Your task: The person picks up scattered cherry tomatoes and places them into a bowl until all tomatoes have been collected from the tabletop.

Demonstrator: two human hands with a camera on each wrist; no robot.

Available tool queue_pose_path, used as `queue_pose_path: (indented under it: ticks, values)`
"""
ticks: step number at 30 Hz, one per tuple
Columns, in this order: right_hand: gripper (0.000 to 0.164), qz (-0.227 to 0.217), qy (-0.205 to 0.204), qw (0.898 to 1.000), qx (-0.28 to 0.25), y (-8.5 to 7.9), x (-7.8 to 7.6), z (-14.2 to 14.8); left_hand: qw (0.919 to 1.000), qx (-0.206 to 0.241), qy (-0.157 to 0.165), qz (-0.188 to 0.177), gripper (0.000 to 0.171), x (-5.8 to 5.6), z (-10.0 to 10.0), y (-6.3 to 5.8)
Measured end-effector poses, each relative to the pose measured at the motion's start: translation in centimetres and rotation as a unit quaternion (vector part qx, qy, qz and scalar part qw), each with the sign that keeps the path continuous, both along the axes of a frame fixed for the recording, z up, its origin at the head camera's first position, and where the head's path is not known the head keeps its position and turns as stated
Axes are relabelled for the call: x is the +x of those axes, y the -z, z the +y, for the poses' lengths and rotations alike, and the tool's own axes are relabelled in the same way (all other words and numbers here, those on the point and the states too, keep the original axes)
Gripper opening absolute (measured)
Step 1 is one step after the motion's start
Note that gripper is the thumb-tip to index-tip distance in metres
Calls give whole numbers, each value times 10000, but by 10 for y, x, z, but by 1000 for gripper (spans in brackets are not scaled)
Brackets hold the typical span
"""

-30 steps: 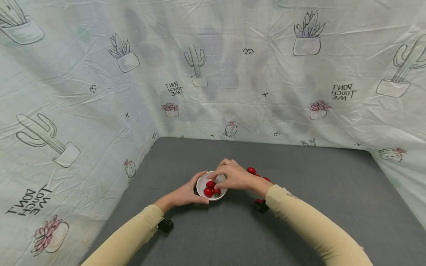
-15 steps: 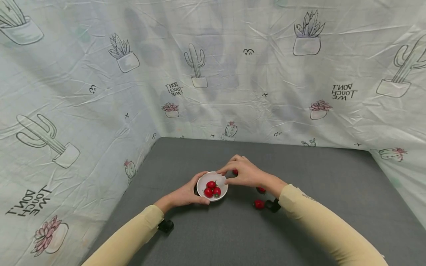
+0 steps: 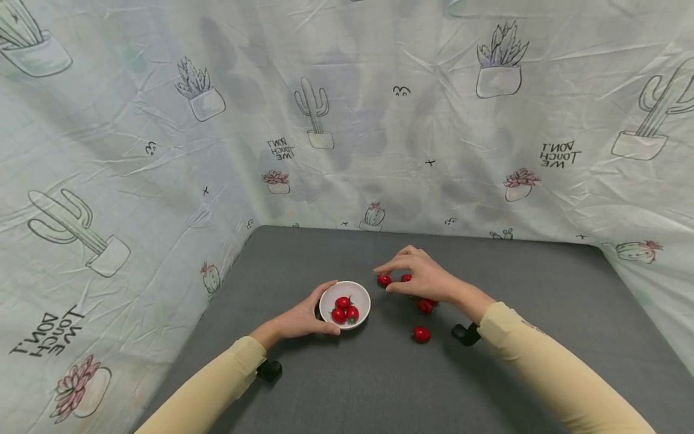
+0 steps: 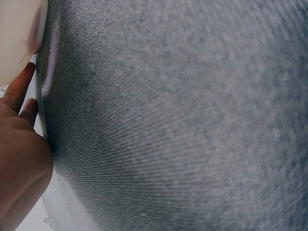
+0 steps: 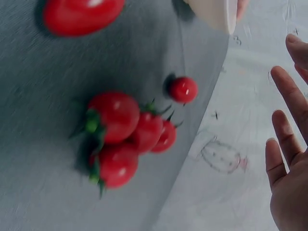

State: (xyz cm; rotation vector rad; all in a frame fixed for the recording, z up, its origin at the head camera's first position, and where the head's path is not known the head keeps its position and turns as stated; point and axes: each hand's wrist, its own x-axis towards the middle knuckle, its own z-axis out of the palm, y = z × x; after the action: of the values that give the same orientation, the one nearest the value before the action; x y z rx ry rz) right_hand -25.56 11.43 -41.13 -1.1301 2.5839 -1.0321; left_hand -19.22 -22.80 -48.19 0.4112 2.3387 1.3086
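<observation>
My left hand (image 3: pixel 303 313) holds a small white bowl (image 3: pixel 356 294) from its left side, thumb at the near rim and fingers round the far side. Three cherry tomatoes (image 3: pixel 343 302) lie together in the bowl. My right hand (image 3: pixel 425 276) hovers to the right of it with nothing in its grasp, fingers spread in the right wrist view. Just under its fingertips on the table is a single cherry tomato (image 3: pixel 384 281). A cluster of several cherry tomatoes (image 5: pixel 115 118) with green stems lies beneath the palm, partly hidden by the hand in the head view.
Another cherry tomato (image 3: pixel 421 334) lies apart, nearer the front. Everything rests on a grey cloth-covered table (image 3: pixel 347 386). A pale curtain (image 3: pixel 368 150) printed with cacti hangs at the back and sides. Black wrist cameras (image 3: pixel 269 370) sit under the forearms.
My right hand has drawn back from inside the bowl, moving right to over the loose tomatoes. The left hand and bowl have stayed put.
</observation>
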Motion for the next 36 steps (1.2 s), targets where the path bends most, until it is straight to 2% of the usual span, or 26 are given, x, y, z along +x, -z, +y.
queue_pose_path:
  ticks: [6,14,22,36]
  values:
    - [39,-86,222,9997,-98,2,-3,24,10000,2,-26,1,110,0,2,1]
    - [38,-197,636,9978,12,3,1,46,10000,25,22,70,110,1,1,-1]
    - [41,-198,623,9978,-122,8,4,65,10000,0,18,54,109,2,0,-1]
    - [41,-180,700,9973,137,25,5,88,10000,-25,58,63,110,2,-1,-2]
